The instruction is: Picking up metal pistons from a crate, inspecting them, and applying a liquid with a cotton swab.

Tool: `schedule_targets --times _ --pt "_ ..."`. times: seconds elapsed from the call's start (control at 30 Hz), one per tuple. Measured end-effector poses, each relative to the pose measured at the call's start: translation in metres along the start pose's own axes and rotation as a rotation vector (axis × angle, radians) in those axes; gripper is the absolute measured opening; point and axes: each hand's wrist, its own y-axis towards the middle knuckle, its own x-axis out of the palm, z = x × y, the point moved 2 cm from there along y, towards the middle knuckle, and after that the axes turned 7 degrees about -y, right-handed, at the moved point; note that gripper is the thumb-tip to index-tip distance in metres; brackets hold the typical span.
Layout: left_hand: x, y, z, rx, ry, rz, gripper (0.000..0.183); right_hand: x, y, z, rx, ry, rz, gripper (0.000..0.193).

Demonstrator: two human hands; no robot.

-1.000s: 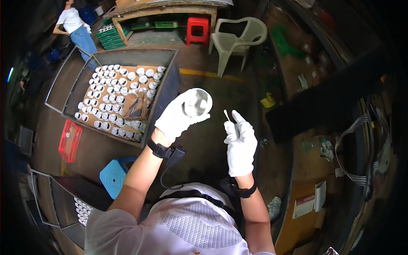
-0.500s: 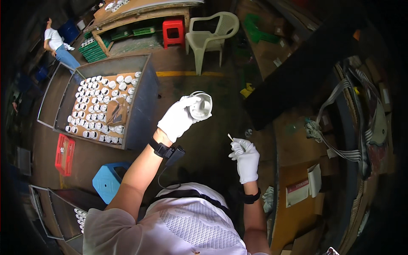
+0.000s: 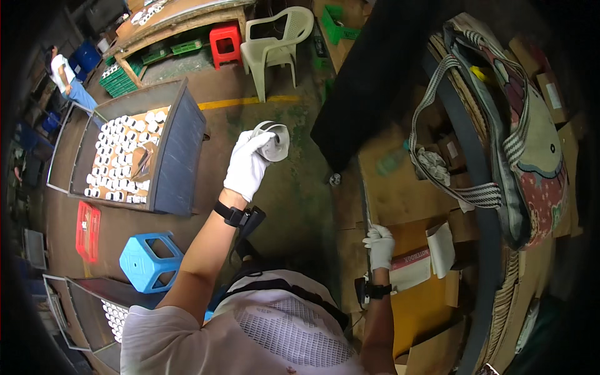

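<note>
My left hand, in a white glove, is closed on the wall of a round, hollow white part. The part is tilted so that its open inside faces me, with the thumb reaching into the rim. Down to the right, my right hand, also gloved, has its fingers curled together beside the edge of a brown workbench. Whatever those fingers may hold is too small to make out. A black band with a small device sits on my left wrist.
At left stands a grey metal cart holding rows of white parts. A blue stool and red crate are near it. Farther off are a beige chair, red stool and a person. A bag lies right.
My view has turned right. My right hand has moved down and right to the workbench edge; the thin white-tipped stick it held no longer shows clearly. My left hand still holds the white part.
</note>
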Motion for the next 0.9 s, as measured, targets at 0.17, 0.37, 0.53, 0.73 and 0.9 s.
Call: schedule_targets --times 0.17,0.37,0.53,0.73,0.9 --pt "-0.011 -0.004 -0.026 -0.131 -0.194 0.022 0.024 -0.065 0.038 0.066 0.07 -0.044 0.213 0.019" --pt "0.028 -0.022 -0.035 -0.184 -0.138 0.144 0.037 -0.088 0.07 0.087 0.14 -0.158 0.285 0.019" --pt "0.052 -0.035 -0.024 0.102 0.33 -0.119 0.041 -0.11 0.085 0.118 0.044 -0.078 0.21 0.027" --pt "0.005 -0.029 -0.009 0.354 0.806 -0.227 0.029 -0.139 0.098 0.141 -0.083 0.17 0.421 0.012" --pt "-0.007 -0.068 0.062 0.468 1.295 -0.064 0.039 -0.172 0.136 0.169 -0.243 -0.25 0.49 0.023"
